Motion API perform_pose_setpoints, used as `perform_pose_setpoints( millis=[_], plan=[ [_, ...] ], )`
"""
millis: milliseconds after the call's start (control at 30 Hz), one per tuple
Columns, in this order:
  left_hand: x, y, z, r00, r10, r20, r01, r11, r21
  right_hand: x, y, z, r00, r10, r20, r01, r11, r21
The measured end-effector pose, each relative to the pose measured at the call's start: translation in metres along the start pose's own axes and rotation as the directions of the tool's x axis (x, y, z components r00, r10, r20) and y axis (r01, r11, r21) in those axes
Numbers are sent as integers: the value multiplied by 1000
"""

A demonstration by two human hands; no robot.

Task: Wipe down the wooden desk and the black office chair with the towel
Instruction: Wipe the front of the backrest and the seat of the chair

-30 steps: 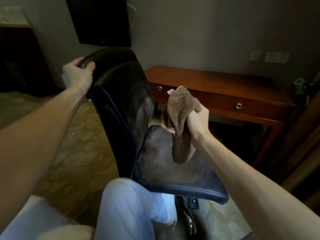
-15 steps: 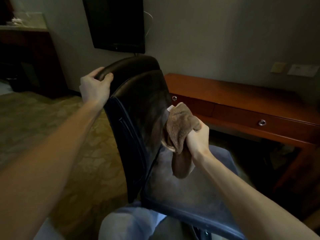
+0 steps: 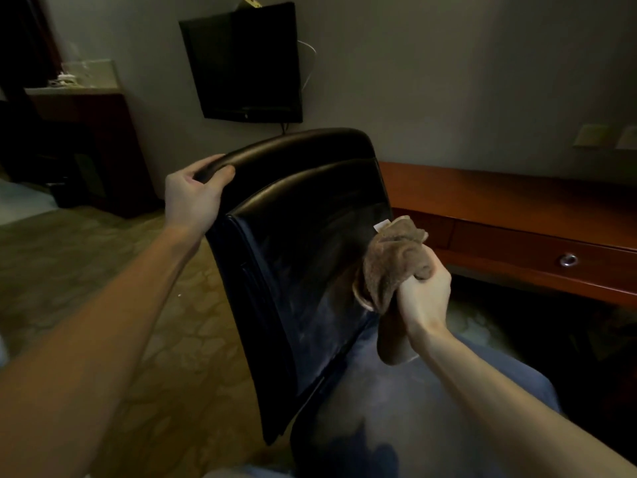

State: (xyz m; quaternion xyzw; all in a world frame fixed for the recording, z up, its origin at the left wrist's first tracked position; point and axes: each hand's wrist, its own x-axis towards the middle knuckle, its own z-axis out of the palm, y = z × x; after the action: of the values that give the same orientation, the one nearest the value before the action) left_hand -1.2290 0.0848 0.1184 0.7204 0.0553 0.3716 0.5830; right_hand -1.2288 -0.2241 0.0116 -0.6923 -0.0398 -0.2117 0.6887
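The black office chair (image 3: 300, 263) stands in front of me, its backrest turned toward the right and its seat low in the frame. My left hand (image 3: 191, 198) grips the top left edge of the backrest. My right hand (image 3: 425, 294) holds a bunched brown towel (image 3: 389, 263) against the right side of the backrest's front, with one end of the towel hanging down below the fist. The wooden desk (image 3: 499, 208) runs along the wall at the right, behind the chair, with a drawer and a round metal pull (image 3: 568, 260).
A black television (image 3: 244, 63) hangs on the wall above the chair. A dark cabinet (image 3: 89, 139) with a pale top and small items stands at the far left. Patterned carpet (image 3: 103, 270) covers the floor to the left. Wall sockets (image 3: 589, 136) sit above the desk.
The camera view has risen and come closer, so the chair back fills more of the frame. My right hand with the towel has moved up the backrest. My left hand keeps its grip.
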Motion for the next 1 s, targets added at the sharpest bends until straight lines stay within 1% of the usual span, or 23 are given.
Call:
perform_pose_setpoints(
  millis=[67, 233, 367, 433, 533, 600, 667, 733, 800, 867, 933, 967, 1000],
  plan=[
    [-1, 2, 5, 1000, 16, 20, -16, 1000, -21, 1, 7, -9, 999, 21, -33, -22, 1000, -23],
    [-2, -2, 10, 999, 15, 31, -12, 996, -92, 5, 26, -32, 980, 96, -173, -106, 993, -52],
    [5, -6, 22, 1000, -10, 28, 13, 994, -106, 29, 35, -65, 964, 98, -246, -139, 978, -153],
    [11, -10, 26, 1000, -9, 2, 9, 992, -122, 56, 33, -77, 965, 61, -256, -112, 976, -189],
    [20, -17, 29, 999, 5, -42, -10, 993, -121, 102, 24, -82, 972, -6, -236, -53, 968, -243],
    [22, -21, 33, 996, 27, -86, -35, 995, -94, 128, 19, -73, 975, -43, -216, -10, 971, -237],
    [26, -26, 39, 984, 83, -159, -87, 996, -19, 153, 19, -53, 976, -84, -202, 38, 975, -219],
    [27, -31, 46, 969, 138, -205, -128, 990, 60, 174, 26, -31, 978, -95, -186, 56, 978, -200],
    [30, -36, 53, 960, 163, -229, -132, 981, 142, 196, 35, -9, 983, -84, -165, 51, 980, -193],
    [33, -43, 63, 944, 172, -283, -120, 974, 192, 223, 46, 9, 993, -48, -107, 18, 964, -265],
    [37, -49, 76, 934, 178, -308, -135, 979, 155, 244, 58, 16, 996, 73, -48, -86, 920, -383],
    [41, -53, 81, 939, 162, -303, -130, 984, 121, 251, 64, 19, 993, 110, -39, -116, 905, -410],
    [45, -57, 85, 945, 145, -294, -122, 988, 94, 255, 70, 21, 993, 108, -50, -119, 898, -424]
  ],
)
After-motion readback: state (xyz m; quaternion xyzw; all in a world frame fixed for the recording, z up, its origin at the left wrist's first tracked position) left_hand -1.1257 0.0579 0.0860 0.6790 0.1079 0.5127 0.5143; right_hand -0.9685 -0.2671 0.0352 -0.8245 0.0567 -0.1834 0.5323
